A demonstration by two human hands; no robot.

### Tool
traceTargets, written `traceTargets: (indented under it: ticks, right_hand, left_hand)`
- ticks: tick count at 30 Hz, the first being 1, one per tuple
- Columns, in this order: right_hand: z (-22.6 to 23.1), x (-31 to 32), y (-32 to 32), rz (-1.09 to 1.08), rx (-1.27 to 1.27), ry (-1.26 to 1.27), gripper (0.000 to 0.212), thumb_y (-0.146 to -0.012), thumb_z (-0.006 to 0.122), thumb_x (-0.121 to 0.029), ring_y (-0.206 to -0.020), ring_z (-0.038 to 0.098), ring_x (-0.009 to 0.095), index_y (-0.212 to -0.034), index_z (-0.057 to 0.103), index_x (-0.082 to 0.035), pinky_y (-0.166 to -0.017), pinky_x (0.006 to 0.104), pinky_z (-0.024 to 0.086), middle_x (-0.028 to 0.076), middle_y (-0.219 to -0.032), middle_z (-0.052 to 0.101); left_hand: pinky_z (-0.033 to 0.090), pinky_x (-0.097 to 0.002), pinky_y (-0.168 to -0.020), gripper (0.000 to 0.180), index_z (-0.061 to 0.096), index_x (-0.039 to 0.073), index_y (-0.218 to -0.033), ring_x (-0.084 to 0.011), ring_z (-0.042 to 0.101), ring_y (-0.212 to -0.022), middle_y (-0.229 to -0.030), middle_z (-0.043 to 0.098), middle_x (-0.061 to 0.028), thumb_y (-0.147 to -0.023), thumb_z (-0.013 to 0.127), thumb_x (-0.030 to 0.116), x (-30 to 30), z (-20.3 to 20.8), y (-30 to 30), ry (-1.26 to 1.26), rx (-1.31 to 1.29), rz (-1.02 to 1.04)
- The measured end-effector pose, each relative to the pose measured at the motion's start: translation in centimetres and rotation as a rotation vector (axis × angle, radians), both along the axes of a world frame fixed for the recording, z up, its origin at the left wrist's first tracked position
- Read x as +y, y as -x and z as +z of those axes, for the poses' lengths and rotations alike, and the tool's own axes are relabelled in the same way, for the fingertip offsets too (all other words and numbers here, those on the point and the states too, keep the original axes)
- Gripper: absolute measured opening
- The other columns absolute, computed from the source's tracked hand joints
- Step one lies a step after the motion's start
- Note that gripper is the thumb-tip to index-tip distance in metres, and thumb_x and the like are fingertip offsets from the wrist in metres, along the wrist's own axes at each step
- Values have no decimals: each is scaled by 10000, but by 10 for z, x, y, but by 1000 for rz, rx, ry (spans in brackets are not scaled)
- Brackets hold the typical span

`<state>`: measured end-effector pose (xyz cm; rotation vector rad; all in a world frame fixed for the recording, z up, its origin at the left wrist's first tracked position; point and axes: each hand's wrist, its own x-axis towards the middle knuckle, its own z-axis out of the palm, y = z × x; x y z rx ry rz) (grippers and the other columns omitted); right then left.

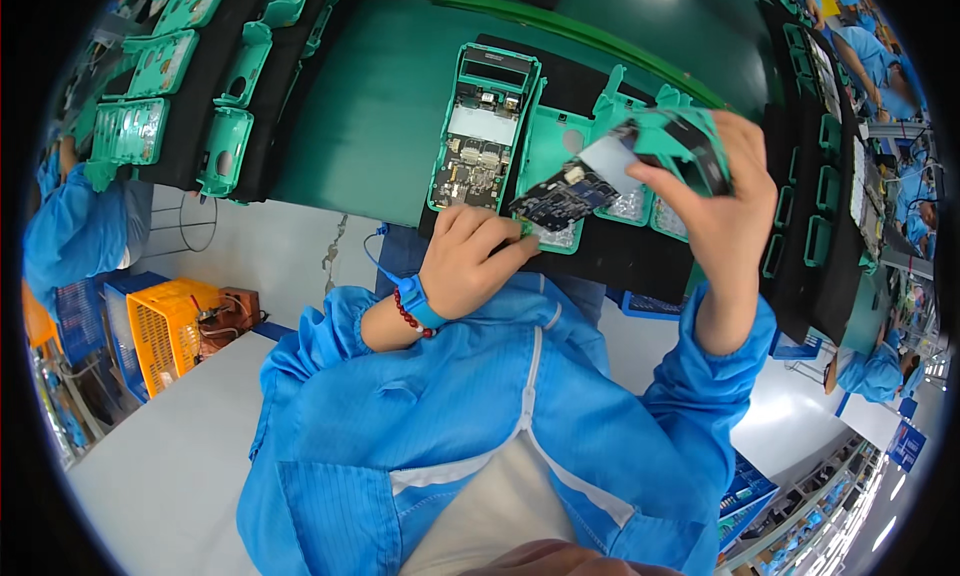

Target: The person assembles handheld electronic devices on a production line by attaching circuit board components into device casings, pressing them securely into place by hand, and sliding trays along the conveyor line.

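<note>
My right hand (730, 191) grips a green device housing with a dark circuit board (568, 198) in it, tilted above the table. The thumb lies by a pale panel on it, and the fingers go round the far end. My left hand (475, 256) has its fingers curled together near the board's lower end. What they pinch, if anything, is hidden. Just beyond it lies another green housing (437, 166) with an exposed circuit board and a white panel. Under the raised piece, a green half-shell (550, 131) with clear bagged or textured contents rests on black matting.
Rows of green shells stand on black strips at left (228, 141) and right (828, 136). A green rail (560, 24) crosses the green table (345, 126). At lower left stands a yellow crate (165, 326). Other people in blue work nearby. A blue cord runs to my left wristband.
</note>
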<state>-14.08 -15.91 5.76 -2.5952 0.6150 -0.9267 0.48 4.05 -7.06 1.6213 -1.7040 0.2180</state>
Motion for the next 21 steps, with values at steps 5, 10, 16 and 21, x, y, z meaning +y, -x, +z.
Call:
traceTargets:
  ticks: [5, 10, 16, 21]
  right_hand:
    - [4, -3, -27, 114, 184, 82, 443, -580, 901, -264, -1003, 588, 305, -905, 724, -21, -861, 416, 473, 130, -932, 673]
    - [8, -11, -39, 208, 314, 172, 494, -608, 894, -284, -977, 581, 313, -940, 692, 22, -847, 400, 476, 140, -958, 656]
    - [-21, -12, -54, 197, 366, 51, 527, -680, 822, -436, -933, 599, 334, -904, 710, 28, -846, 434, 483, 142, -824, 665]
    - [-53, -27, -62, 93, 130, 394, 570, -755, 735, -560, -1038, 589, 340, -889, 717, -7, -915, 502, 422, 126, -852, 674]
  left_hand:
    - [396, -346, -797, 215, 714, 160, -907, -179, 552, -868, -890, 584, 32, -694, 737, 148, 3, -5, 0, 51, 5, 13]
    - [392, -344, -787, 184, 708, 164, -875, -174, 549, -833, -854, 562, 35, -702, 769, 148, 2, -8, 0, 82, 25, 29]
    - [400, -331, -796, 408, 746, 143, -1019, -208, 596, -912, -1010, 665, -22, -624, 845, 122, -2, 0, 3, 49, 61, 26]
    - [415, -363, -1048, 416, 666, 97, -1221, -218, 557, -1273, -1361, 600, -56, -811, 592, 79, -5, 6, -3, -195, -44, -107]
